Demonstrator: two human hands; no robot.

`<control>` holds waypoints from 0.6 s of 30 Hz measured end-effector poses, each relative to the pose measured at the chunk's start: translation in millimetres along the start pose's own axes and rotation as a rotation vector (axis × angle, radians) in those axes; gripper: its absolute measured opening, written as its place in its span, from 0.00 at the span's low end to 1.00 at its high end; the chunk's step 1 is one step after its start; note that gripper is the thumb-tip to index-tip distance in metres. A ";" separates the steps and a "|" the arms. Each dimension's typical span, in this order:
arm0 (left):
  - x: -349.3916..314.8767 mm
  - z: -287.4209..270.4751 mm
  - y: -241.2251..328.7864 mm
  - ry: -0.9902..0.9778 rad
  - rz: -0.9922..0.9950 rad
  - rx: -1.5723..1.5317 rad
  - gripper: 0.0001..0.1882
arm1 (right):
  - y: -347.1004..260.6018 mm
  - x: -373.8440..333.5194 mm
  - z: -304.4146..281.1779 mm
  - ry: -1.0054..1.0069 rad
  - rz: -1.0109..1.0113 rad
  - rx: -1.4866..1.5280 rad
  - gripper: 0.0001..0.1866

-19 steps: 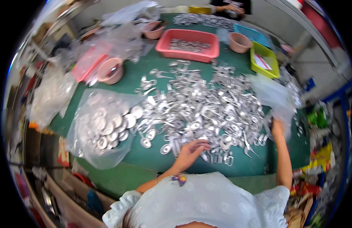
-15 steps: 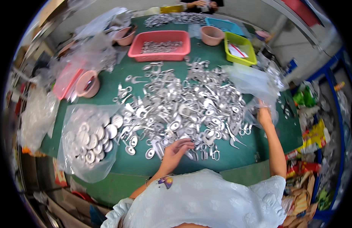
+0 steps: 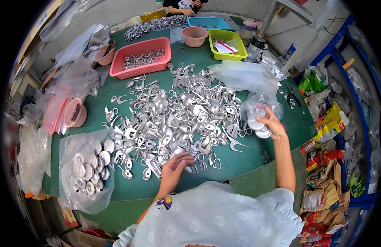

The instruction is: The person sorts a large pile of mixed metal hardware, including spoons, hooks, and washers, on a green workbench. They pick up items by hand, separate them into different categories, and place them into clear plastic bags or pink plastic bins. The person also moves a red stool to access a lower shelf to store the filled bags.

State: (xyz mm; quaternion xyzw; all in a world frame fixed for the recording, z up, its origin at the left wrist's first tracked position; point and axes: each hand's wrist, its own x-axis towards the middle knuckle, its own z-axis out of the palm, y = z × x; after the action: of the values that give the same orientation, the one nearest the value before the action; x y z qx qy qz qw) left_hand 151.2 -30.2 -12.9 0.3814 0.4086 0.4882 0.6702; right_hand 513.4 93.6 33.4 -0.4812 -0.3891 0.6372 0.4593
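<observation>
A heap of small silver metal parts (image 3: 186,111), some with oval rings and curved prongs, spreads over the green table. At its near edge my left hand (image 3: 172,168) lies with fingers loosely stretched over the parts, the thumb apart. My right hand (image 3: 274,123) is raised at the heap's right side, closed on several round silver discs (image 3: 256,122). Just behind those discs is a small clear plastic bag (image 3: 277,103); whether more discs lie inside is hard to tell. More round discs (image 3: 91,168) lie on a clear plastic sheet or bag (image 3: 71,152) at the left.
A pink tray (image 3: 165,57) of rings, a pink bowl (image 3: 195,36), a green basket (image 3: 242,52) and a blue tray (image 3: 209,20) stand at the back. Flat plastic bags (image 3: 244,76) lie right; pliers (image 3: 294,96) lie beyond. Another person's hand (image 3: 188,12) shows far off.
My right hand has come back from among the plastic bags and now shows discs in its grip. My left hand stays at the heap's near edge. The whole view has turned slightly.
</observation>
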 end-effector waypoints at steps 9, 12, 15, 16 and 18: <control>1.8 9.6 8.4 -0.209 -0.138 -0.082 0.30 | 20.4 -33.5 108.1 -0.491 0.087 0.236 0.37; -3.3 9.9 16.0 -0.260 -0.120 -0.199 0.33 | 39.3 -22.0 139.0 -0.636 0.148 0.214 0.36; -16.9 -2.9 18.6 -0.080 -0.001 -0.125 0.32 | 48.0 -12.9 182.1 -0.826 0.308 0.288 0.34; -20.5 -12.4 12.8 -0.005 0.074 -0.111 0.31 | 49.9 -10.6 200.4 -0.845 0.323 0.282 0.33; -38.0 -27.5 16.0 0.196 0.231 -0.046 0.26 | 57.7 -0.9 236.2 -0.912 0.364 0.252 0.32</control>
State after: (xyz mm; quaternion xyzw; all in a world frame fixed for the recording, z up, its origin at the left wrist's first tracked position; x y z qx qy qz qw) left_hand 113.2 -60.1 -2.0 0.3610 0.4139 0.6064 0.5750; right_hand 272.0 64.2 34.7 -0.1549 -0.3801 0.8942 0.1786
